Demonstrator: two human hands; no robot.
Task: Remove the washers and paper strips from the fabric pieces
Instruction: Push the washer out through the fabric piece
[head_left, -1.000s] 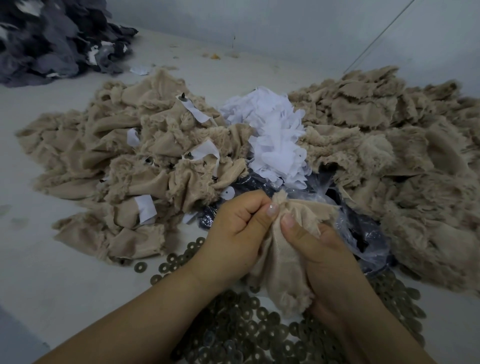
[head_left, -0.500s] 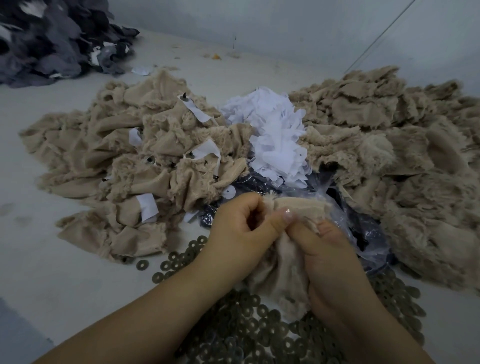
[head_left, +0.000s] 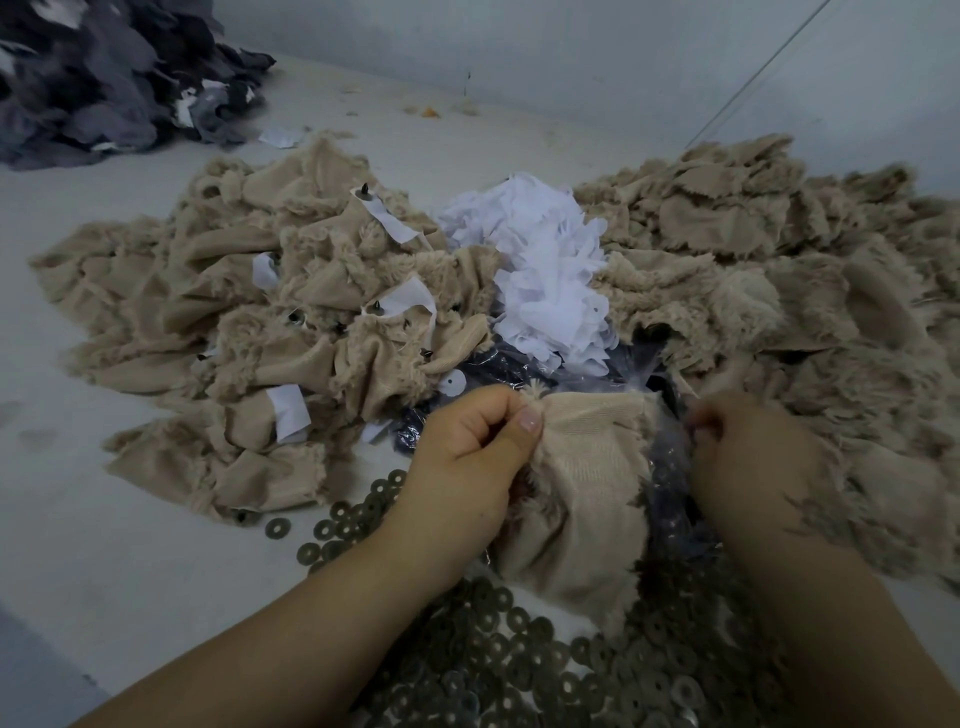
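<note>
My left hand (head_left: 470, 457) pinches the top left corner of a beige fabric piece (head_left: 582, 499), which hangs down over a heap of grey metal washers (head_left: 519, 660). To the right of the piece, my right hand (head_left: 748, 457) is blurred, its fingers closed; what it holds cannot be made out. A pile of beige fabric pieces (head_left: 249, 312) with white paper strips (head_left: 387, 221) and dark studs pinned to them lies at the left. A mound of loose white paper strips (head_left: 545, 275) sits in the middle.
A second heap of beige fabric (head_left: 779, 291) fills the right side. A clear plastic bag with dark contents (head_left: 498, 369) lies under the paper mound. Dark grey fabric (head_left: 104, 78) is piled at the far left. A pale wall (head_left: 571, 52) stands behind.
My hands were together at the top of the piece. The right hand has pulled away to the right, and the piece now hangs from my left hand.
</note>
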